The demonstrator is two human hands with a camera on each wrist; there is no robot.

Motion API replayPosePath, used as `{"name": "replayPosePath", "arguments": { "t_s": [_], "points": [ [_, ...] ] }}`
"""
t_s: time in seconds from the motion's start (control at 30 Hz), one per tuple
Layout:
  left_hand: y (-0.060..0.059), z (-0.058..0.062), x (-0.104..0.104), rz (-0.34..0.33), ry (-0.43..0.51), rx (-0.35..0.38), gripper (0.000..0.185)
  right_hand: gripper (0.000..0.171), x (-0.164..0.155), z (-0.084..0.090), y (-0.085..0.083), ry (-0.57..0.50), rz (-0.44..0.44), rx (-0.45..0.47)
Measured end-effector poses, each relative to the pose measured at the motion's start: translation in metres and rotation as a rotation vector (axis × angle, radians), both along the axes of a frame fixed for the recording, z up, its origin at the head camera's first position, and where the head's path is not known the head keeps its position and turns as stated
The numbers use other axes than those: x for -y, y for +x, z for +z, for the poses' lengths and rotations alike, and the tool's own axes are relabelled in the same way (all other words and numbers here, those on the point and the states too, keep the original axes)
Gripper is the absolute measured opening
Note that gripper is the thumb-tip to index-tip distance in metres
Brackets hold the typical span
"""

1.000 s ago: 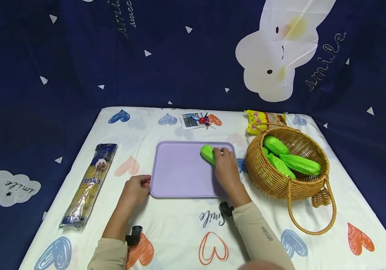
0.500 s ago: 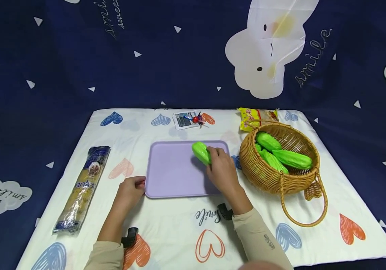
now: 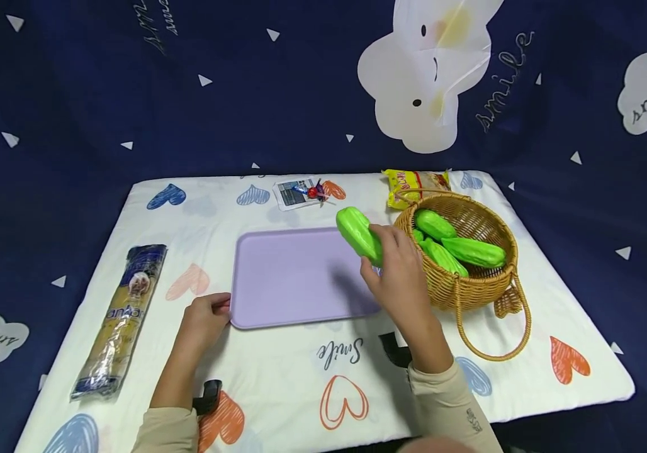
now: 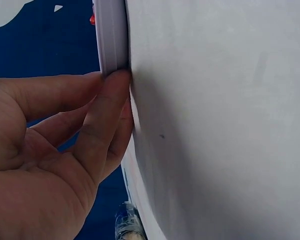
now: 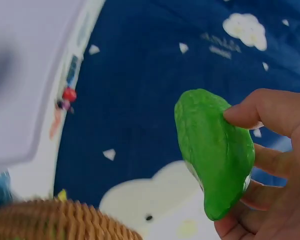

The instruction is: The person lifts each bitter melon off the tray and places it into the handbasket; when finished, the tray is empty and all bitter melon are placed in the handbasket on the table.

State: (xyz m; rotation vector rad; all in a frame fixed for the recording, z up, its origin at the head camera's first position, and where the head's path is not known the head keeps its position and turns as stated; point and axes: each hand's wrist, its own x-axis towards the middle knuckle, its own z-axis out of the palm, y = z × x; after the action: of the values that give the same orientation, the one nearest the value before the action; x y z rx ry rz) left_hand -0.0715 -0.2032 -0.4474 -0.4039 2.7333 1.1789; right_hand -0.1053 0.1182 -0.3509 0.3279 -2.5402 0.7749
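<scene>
One green gourd point(image 3: 360, 234) that lay on the purple tray point(image 3: 295, 277) a second ago is now lifted off it in your right hand point(image 3: 399, 277), held in the air between the tray's far right corner and the wicker basket point(image 3: 471, 283). Your right grip is curled around its lower end, while your left hand point(image 3: 201, 318) still pinches the tray's near left edge on the table point(image 3: 278, 377)

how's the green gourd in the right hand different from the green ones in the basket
The green plastic gourd held by the right hand is lifted in the air above the lilac tray's edge; the green gourds in the woven wicker basket lie piled together, untouched. All share the same bright green, lumpy, elongated shape.
</scene>
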Motion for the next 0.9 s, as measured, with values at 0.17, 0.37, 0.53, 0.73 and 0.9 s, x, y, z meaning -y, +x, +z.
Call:
{"name": "replayPosePath", "arguments": {
  "t_s": [0.17,0.37,0.53,0.73,0.9],
  "points": [
    [0.002,0.001,0.002,0.003,-0.010,0.014,0.038,0.053,-0.021,0.008,0.001,-0.072,-0.075,-0.013],
    [0.002,0.001,0.003,-0.001,-0.007,0.021,0.038,0.053,-0.052,0.011,-0.004,-0.134,-0.210,0.007],
    [0.003,0.000,0.006,-0.004,0.004,0.044,0.039,0.052,-0.073,0.010,-0.005,-0.153,-0.310,0.075],
    [0.005,-0.002,0.007,-0.005,0.004,0.027,0.037,0.055,-0.088,0.005,-0.006,-0.123,-0.375,0.175],
    [0.006,-0.002,0.007,-0.005,-0.003,0.010,0.036,0.056,-0.094,-0.002,-0.008,-0.107,-0.400,0.206]
  ]
}}
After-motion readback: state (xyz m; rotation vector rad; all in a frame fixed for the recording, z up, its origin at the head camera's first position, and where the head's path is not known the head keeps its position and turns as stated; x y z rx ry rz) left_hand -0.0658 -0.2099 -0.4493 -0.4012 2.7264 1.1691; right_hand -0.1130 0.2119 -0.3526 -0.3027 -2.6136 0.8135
